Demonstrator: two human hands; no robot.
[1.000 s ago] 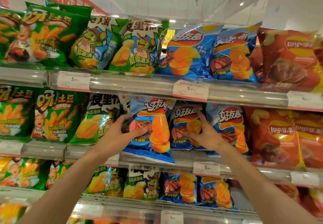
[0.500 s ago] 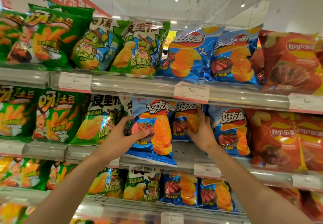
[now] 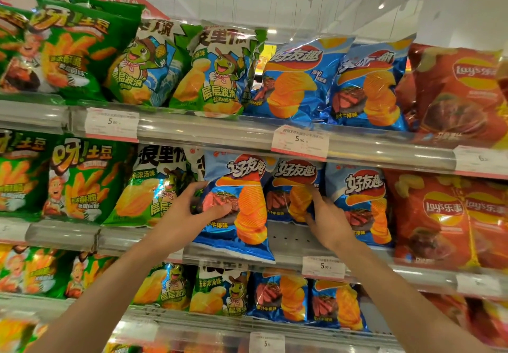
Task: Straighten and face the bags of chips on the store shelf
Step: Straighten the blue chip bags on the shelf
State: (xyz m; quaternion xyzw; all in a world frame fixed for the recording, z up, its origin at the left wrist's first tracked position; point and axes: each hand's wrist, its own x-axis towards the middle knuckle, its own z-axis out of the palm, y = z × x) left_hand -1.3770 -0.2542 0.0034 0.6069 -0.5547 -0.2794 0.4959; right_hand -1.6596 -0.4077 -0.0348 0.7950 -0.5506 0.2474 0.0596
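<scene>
Three blue chip bags stand side by side on the middle shelf [image 3: 297, 237]. The left blue bag [image 3: 244, 206] hangs forward over the shelf lip, and my left hand [image 3: 192, 212] grips its left edge, thumb on the front. The middle blue bag [image 3: 291, 187] sits further back and raised off the shelf floor; my right hand [image 3: 327, 220] holds its lower right corner. The right blue bag [image 3: 360, 201] stands upright just right of that hand.
Green bags [image 3: 82, 179] fill the shelves to the left, red Lay's bags [image 3: 439, 215] to the right. More blue bags [image 3: 297, 80] stand on the shelf above and below [image 3: 280, 297]. Price tags [image 3: 299, 142] clip to the shelf rails.
My right hand has lifted the middle blue bag and pushed it back, baring shelf floor beneath it. The left hand keeps its grip on the left bag.
</scene>
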